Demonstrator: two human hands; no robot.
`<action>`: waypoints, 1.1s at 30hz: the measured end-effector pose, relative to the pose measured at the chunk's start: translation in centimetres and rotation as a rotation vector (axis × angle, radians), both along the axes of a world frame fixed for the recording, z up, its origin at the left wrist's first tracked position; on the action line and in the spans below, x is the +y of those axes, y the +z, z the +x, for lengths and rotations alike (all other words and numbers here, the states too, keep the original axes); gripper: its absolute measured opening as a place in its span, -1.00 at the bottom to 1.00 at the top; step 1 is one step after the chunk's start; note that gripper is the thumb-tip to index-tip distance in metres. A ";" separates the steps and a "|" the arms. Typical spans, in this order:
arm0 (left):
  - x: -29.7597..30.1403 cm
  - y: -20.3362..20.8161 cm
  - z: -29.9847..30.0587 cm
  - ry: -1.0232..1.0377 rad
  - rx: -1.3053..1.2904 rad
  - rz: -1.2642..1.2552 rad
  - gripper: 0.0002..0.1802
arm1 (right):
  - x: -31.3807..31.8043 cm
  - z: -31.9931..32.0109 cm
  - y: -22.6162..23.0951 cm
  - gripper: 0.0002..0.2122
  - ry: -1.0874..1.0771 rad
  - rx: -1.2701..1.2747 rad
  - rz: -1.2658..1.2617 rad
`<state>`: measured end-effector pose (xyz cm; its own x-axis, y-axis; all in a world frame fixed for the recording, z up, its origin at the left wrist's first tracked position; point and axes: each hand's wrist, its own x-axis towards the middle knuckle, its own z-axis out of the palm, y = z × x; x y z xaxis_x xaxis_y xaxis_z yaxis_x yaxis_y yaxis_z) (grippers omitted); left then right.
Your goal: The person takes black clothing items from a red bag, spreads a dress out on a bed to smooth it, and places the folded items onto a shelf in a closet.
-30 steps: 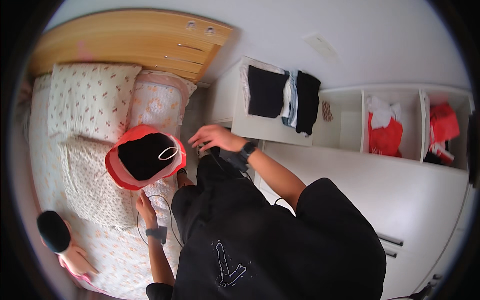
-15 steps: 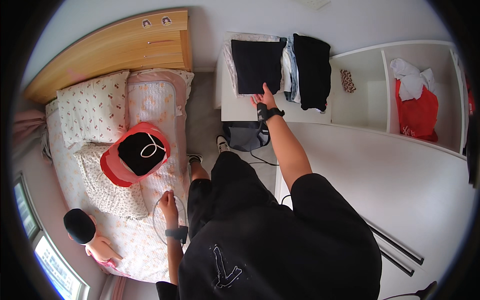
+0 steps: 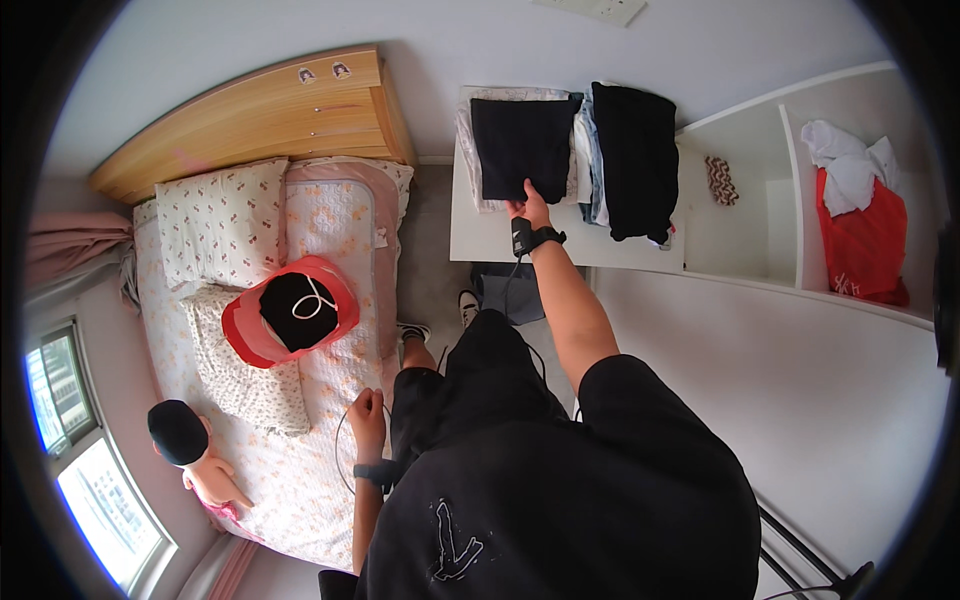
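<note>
My right hand [image 3: 530,205] reaches to the front edge of a folded black garment [image 3: 525,145]. Its thumb lies on top of the cloth and its fingers curl at the edge, partly hidden. Beneath the garment is pale patterned cloth [image 3: 465,150]. Right beside this pile, white and light-blue folded clothes [image 3: 590,170] lean against a larger folded black garment [image 3: 635,160]. Over the bed's edge, my left hand [image 3: 367,415] is closed in a fist. A thin cable [image 3: 338,450] loops beside it; whether the fist holds anything is hidden.
The piles lie on a white cabinet top [image 3: 490,235], beside open compartments with a red bag [image 3: 865,240] and white cloth [image 3: 840,165]. On the bed [image 3: 330,400] are pillows [image 3: 220,220], a red bag with black contents [image 3: 345,290] and a doll [image 3: 205,465]. A dark bag [image 3: 515,290] stands below the cabinet.
My right thumb has come down onto the folded black garment, where it stood raised before. My left hand stays closed over the bed's edge. The whole view has shifted slightly.
</note>
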<state>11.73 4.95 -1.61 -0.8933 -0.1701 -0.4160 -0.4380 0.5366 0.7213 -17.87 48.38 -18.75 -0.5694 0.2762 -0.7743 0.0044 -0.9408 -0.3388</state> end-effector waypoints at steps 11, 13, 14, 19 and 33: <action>6.2 -0.7 -5.0 -0.268 0.083 0.025 -0.65 | -2.6 13.0 5.5 -0.78 0.174 0.179 -0.105; 8.0 0.4 -6.5 -0.325 0.062 0.061 -0.66 | -3.0 13.4 6.6 -0.70 0.096 0.255 -0.161; 9.0 1.0 -7.4 -0.358 0.057 0.092 -0.66 | -2.6 13.1 6.3 -0.68 0.069 0.291 -0.174; 11.3 1.7 -9.0 -0.455 0.095 0.125 -0.65 | -1.4 8.4 5.3 -0.65 -0.006 0.203 -0.102; 10.7 4.4 -14.5 0.076 0.195 0.785 -0.48 | -0.8 6.3 28.6 -0.58 0.684 0.406 0.648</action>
<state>-2.76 15.69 2.78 -0.9598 0.0431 -0.2773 -0.2804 -0.1836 0.9422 -11.55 47.62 9.90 -0.9480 0.0906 -0.3051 0.2424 -0.4156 -0.8766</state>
